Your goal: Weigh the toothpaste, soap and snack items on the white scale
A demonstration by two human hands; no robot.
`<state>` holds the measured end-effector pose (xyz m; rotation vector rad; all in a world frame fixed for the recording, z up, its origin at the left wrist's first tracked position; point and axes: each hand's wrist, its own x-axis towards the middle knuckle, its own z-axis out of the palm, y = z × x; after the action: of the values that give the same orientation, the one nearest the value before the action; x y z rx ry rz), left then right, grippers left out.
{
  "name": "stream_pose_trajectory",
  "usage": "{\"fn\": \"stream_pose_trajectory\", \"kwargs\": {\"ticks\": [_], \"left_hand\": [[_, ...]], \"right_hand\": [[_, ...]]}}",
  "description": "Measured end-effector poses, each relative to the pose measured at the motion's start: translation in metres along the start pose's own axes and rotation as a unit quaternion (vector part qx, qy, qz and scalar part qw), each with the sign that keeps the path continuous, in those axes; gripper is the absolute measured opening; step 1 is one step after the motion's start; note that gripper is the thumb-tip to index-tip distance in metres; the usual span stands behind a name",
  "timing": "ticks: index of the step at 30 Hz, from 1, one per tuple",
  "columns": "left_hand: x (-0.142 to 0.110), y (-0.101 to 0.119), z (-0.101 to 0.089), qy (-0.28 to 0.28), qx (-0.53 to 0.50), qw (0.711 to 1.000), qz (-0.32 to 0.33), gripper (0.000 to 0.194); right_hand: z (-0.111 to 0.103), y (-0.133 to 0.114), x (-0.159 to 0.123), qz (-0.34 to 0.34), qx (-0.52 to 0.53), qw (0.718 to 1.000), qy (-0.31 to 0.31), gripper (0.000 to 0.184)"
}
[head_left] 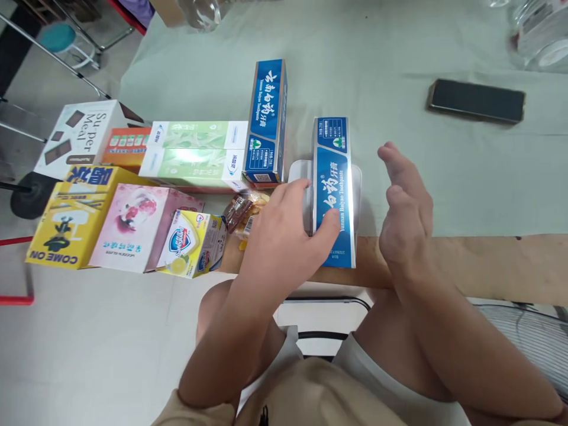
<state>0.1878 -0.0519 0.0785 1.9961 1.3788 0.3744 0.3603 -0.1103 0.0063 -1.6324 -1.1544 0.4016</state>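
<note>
A blue toothpaste box (pixel 332 177) lies across a pale plastic container (pixel 357 189) near the table's front edge. My left hand (pixel 288 231) is over the box's left side, fingers apart, with the thumb over its printed face; I cannot tell how firmly it touches. To the right of the box, apart from it, my right hand (pixel 406 213) is raised with fingers stretched out and nothing in it. A second blue toothpaste box (pixel 267 118) stands further left, against the green cartons (pixel 195 154). Snack packets (pixel 242 213) lie partly hidden behind my left hand.
Toward the left sit a yellow-white soap box (pixel 190 242), a pink box (pixel 133 228), a yellow box (pixel 73 225), an orange box (pixel 126 145) and a white Super Meal box (pixel 80 136). A phone (pixel 477 100) and a clear container (pixel 544 35) are at the right.
</note>
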Motion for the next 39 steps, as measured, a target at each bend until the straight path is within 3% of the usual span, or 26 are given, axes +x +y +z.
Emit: {"fn": "stream_pose_trajectory", "kwargs": {"ticks": [7,15,21,32,39], "left_hand": [[0.002,0.003,0.001,-0.012,0.008,1.0,-0.011,0.052],[0.0,0.017,0.021,-0.04,0.014,0.998,0.036,0.071],[0.008,0.031,0.025,-0.047,0.037,0.998,0.014,0.083],[0.023,0.027,0.036,0.004,0.064,0.998,0.026,0.069],[0.013,0.058,0.043,-0.027,0.033,0.996,0.075,0.063]], "right_hand": [[0.0,0.003,-0.009,0.028,0.011,0.999,-0.029,0.045],[0.001,0.001,-0.014,0.023,0.023,0.994,-0.1,0.037],[-0.004,0.018,-0.014,-0.012,0.027,0.995,-0.099,0.036],[-0.012,0.014,-0.01,-0.033,0.029,0.995,-0.087,0.026],[-0.036,0.014,-0.006,-0.063,0.053,0.997,-0.014,0.019]]}}
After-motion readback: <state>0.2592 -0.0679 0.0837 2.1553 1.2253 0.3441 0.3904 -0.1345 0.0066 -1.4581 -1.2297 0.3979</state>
